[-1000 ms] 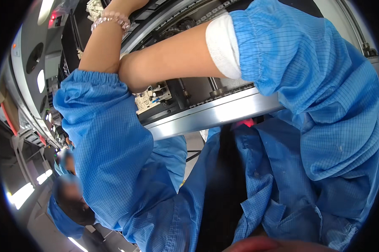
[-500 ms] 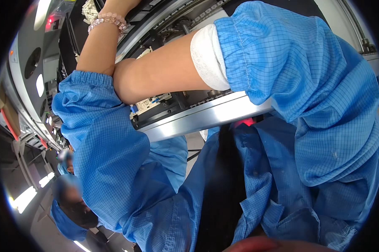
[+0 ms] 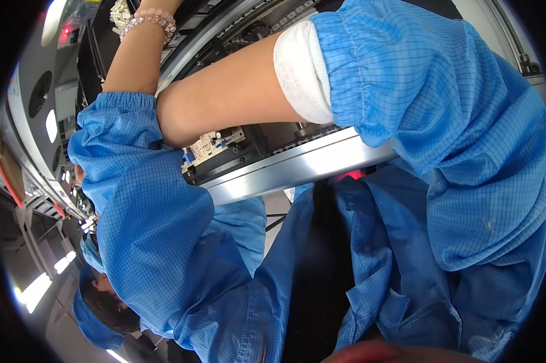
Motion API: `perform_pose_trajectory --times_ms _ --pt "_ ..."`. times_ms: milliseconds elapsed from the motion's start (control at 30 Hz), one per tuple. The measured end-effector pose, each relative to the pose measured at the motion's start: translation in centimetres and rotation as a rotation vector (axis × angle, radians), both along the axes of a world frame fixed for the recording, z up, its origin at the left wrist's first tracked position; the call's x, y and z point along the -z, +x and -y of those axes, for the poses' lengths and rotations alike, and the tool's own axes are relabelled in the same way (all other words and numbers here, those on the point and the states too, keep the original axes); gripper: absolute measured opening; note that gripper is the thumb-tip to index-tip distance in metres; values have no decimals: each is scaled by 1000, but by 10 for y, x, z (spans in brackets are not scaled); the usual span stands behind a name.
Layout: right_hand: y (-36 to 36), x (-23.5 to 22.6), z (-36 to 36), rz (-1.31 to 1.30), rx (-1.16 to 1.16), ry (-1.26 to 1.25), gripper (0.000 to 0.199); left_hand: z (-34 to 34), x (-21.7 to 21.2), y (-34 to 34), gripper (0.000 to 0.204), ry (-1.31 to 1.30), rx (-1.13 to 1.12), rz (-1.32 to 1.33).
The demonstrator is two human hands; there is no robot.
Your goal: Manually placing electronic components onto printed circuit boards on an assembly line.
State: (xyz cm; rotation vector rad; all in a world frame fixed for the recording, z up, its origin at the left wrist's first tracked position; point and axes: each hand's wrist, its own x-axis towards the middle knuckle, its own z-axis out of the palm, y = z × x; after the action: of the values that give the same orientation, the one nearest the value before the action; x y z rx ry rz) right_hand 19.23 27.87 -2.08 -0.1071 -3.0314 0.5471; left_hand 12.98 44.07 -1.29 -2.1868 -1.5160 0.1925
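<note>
At the top edge, only the base of my left hand [image 3: 160, 4] shows, above a beaded bracelet [image 3: 147, 21]. Its fingers are cut off, so what they touch is out of sight. My right forearm [image 3: 230, 91], with a white band [image 3: 303, 72] below the sleeve, reaches left across a machine track. My right hand is hidden behind my left sleeve [image 3: 152, 169]. Just under the right forearm lies a cream-coloured board-like part [image 3: 212, 143] with a small blue piece [image 3: 189, 156]. White plastic pieces [image 3: 120, 17] sit beside my left wrist.
A shiny metal rail [image 3: 297, 168] crosses in front of my body, with a chain [image 3: 303, 144] along it. Dark machine parts lie beyond. A grey machine housing [image 3: 37, 91] stands at left. Another person in a blue cap [image 3: 97, 320] is at lower left.
My left forearm and sleeve have shifted slightly up and left, taking more of the hand out of view. My right forearm has moved a little left, and more of the cream-coloured part shows.
</note>
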Motion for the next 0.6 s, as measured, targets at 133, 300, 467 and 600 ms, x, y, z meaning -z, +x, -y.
perform_pose_trajectory --times_ms 133,300,467,600 --pt "-8 -6 9 18 -13 25 33 19 -2 -17 13 76 -164 -64" --pt "-15 -27 24 34 -31 64 33 39 -17 -33 15 38 -126 -96" --pt "-6 -38 32 56 -32 99 33 53 -32 -23 15 28 -177 -76" --pt "-8 -45 38 76 -41 127 33 52 -33 -42 16 46 -230 -81"
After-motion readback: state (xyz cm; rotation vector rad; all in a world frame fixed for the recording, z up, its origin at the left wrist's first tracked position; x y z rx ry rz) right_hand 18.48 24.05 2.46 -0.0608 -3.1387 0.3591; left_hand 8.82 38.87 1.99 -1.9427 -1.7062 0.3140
